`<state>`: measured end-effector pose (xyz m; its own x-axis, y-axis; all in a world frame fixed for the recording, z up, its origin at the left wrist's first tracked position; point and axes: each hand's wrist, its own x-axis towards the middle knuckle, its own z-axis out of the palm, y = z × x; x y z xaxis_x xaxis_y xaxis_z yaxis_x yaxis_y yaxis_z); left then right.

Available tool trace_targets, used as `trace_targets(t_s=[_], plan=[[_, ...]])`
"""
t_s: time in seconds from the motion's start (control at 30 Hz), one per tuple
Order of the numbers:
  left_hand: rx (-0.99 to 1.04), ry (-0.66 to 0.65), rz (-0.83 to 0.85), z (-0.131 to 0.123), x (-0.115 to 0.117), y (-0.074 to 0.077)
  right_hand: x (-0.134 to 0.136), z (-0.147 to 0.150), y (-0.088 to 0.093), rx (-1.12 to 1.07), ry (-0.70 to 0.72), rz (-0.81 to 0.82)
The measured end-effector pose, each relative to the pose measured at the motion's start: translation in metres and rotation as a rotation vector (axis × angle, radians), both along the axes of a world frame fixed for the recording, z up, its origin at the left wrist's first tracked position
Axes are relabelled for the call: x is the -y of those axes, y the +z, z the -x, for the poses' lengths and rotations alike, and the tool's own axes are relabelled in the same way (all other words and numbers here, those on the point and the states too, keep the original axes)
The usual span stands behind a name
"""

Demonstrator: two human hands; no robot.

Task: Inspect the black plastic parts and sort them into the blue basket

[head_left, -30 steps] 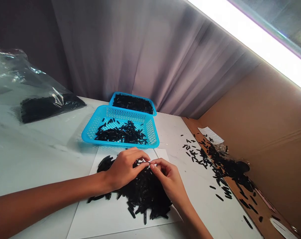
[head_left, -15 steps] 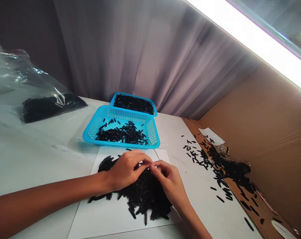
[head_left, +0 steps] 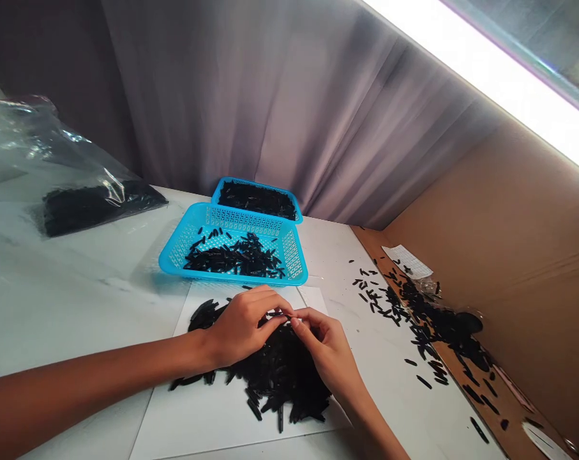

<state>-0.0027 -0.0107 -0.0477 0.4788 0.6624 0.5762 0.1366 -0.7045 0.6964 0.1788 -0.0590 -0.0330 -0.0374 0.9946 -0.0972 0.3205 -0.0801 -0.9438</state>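
My left hand (head_left: 241, 327) and my right hand (head_left: 325, 351) meet above a heap of small black plastic sticks (head_left: 282, 377). Their fingertips pinch a small black piece (head_left: 280, 314) between them, mostly hidden by my fingers. The heap lies on a white paper sheet (head_left: 222, 415), and my palms hang just over it. Beyond my hands, a blue perforated plastic basket (head_left: 188, 252) holds a loose layer of similar black sticks. Behind it stands a second blue basket (head_left: 255, 182), filled more densely.
A clear plastic bag (head_left: 97, 204) holding black pieces lies at the back left of the white table (head_left: 78, 287). Black pieces (head_left: 380, 297) are scattered at the right, spilling onto a cardboard strip (head_left: 504, 390) against a cardboard wall. A grey curtain hangs behind.
Both hands stay together over the heap, with only slight shifts of the fingers. The view has moved very little.
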Motion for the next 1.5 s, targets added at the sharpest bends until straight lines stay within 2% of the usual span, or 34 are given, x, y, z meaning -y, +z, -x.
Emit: trace_targets(t_s=[0.77, 1.5], plan=[[-0.047, -0.058, 0.014, 0.0006, 0.0004, 0.0000, 0.0004, 0.0023, 0.0027, 0.022, -0.015, -0.004], [-0.172, -0.103, 0.088, 0.0009, -0.0011, 0.0013, 0.0009, -0.0004, -0.0031, 0.179, 0.037, -0.050]])
